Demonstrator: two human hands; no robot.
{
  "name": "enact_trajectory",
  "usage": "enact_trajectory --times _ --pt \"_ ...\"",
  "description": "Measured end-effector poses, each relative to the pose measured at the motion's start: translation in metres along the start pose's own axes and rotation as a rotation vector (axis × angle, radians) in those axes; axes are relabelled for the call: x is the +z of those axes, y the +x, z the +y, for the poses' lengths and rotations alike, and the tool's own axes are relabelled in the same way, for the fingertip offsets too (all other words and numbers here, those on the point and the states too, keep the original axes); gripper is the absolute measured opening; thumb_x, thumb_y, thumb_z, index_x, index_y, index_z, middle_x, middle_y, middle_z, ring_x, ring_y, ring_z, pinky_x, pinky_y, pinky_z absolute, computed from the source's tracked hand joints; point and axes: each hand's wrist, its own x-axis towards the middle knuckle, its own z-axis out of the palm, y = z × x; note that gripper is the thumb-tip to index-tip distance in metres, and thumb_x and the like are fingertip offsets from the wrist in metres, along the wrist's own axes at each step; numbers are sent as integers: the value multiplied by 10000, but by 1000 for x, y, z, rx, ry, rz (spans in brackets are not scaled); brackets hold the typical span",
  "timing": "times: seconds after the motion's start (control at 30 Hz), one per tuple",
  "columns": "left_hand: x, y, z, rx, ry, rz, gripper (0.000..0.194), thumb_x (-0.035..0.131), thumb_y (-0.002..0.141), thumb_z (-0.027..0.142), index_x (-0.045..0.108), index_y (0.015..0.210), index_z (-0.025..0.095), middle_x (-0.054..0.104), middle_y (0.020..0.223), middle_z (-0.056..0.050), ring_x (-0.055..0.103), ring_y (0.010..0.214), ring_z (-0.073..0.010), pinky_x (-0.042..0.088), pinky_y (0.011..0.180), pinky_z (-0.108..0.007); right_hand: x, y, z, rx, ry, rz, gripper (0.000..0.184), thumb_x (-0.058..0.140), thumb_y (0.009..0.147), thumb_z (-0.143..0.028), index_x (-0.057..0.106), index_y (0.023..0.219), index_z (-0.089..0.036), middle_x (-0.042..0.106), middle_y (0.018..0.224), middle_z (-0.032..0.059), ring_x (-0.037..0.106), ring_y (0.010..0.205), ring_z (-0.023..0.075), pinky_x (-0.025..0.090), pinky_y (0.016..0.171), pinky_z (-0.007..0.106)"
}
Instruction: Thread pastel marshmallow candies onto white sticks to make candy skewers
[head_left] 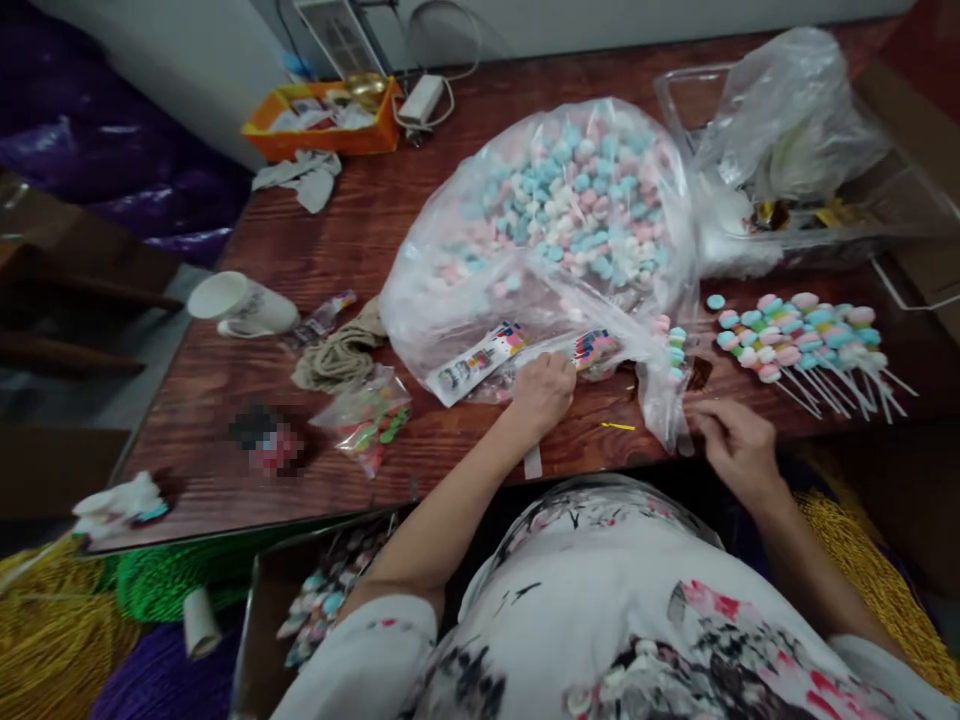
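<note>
See right hand [739, 445] half curled beside loose end of plastic bag [525, 265] — cannot tell if pinching it. Farther, see left hand [544, 393] curled between printed wrappers [477, 366] — cannot tell the grip. Behind, inside the bag, see pastel candies [592, 200].

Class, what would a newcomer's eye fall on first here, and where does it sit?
The big see-through bag of pastel pieces, in the middle of the table, probably strikes first. A bunch of pastel-topped white sticks lies to its right. The orange box stands at the table's far left corner.
</note>
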Motion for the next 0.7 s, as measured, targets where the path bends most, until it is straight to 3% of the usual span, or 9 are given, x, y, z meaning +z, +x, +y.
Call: enact_trajectory --times 0.1,0.2,0.43,0.6,0.7 --pt "13 -12 -11 17 -74 158 213 454 918 158 649 1001 135 650 1021 -133 560 975 -254 465 775 -363 -25 22 39 13 -377 41 148 537 872 -178 679 914 -177 700 873 77 616 841 218 474 768 340" --pt "27 -17 -19 13 -162 333 197 455 925 170 649 950 153 661 1023 -114 549 951 -234 465 836 -368 -37 40 59 28 -631 4 162 551 865 -227 700 886 -170 700 909 97 585 857 243 430 740 350" --pt "37 -6 -27 12 -352 597 161 520 871 145 624 751 170 639 785 -65 562 801 -184 474 770 -319 -31 32 60 88 -673 -11 173 542 867 -240 701 890 -177 693 886 82 552 833 231 357 686 331" --pt "37 -8 -27 -13 -368 544 146 570 876 214 662 769 176 654 813 -63 576 835 -192 464 774 -326 -36 15 65 136 -651 11 146 559 850 -226 700 868 -189 696 863 67 550 801 222 366 685 329" --pt "39 -11 -31 -51 -449 468 192 552 913 296 710 884 189 682 882 -57 591 844 -182 465 787 -324 -27 13 51 84 -451 -29 152 544 864 -193 696 861 -194 698 863 49 568 817 195 404 736 315"
